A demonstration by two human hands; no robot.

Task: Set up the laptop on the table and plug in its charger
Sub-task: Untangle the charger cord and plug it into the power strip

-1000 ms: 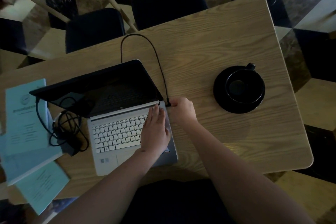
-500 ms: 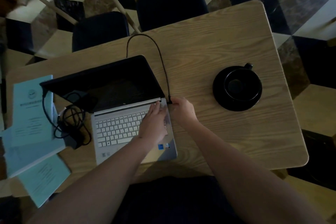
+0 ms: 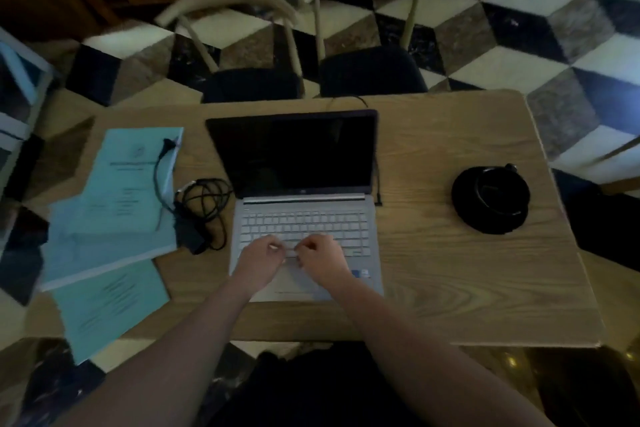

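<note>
The silver laptop (image 3: 304, 215) stands open and square on the wooden table (image 3: 450, 253), its screen dark. A black charger plug (image 3: 378, 202) sits at the laptop's right edge by the hinge, its cable running up behind the screen. The charger brick and coiled cable (image 3: 201, 215) lie just left of the laptop. My left hand (image 3: 261, 258) and my right hand (image 3: 320, 258) rest side by side over the lower keyboard and touchpad, fingers curled and nearly touching, holding nothing.
Light blue booklets (image 3: 114, 204) are stacked on the table's left part, with a cable end lying on them. A black cup on a black saucer (image 3: 490, 198) stands at the right. Two chairs (image 3: 367, 69) are tucked in at the far side.
My right hand left the plug at the laptop's right edge and both hands came together over the keyboard. The view swung, so the laptop now looks square to me with its screen more upright.
</note>
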